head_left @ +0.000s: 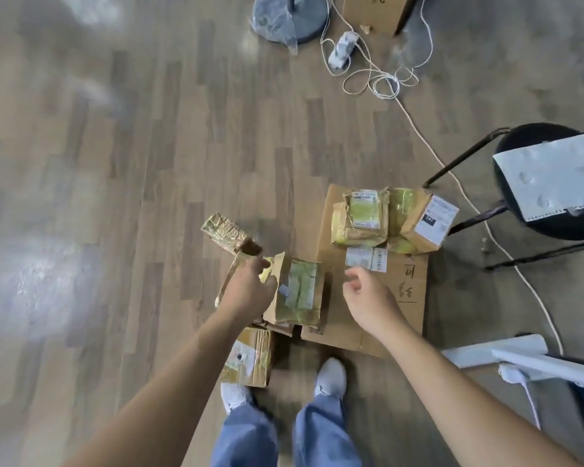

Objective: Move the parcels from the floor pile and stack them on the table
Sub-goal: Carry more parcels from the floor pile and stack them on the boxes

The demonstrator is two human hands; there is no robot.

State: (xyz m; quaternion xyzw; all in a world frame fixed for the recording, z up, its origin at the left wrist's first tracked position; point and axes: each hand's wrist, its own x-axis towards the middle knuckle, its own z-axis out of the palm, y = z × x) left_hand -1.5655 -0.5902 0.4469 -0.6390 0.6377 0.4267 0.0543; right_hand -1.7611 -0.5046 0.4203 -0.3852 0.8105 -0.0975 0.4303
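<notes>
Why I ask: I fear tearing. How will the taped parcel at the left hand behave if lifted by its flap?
The taped parcel will probably sag rather than stay stiff: its cardboard is crumpled and creased. The torn flap that the left hand pinches may rip further under load. It seems unlikely to roll, being boxy and flat-sided.

Both bare forearms reach down; left hand (250,288) pinches a parcel (300,291), right hand (368,298) beside that grip hangs loosely curled.
</notes>
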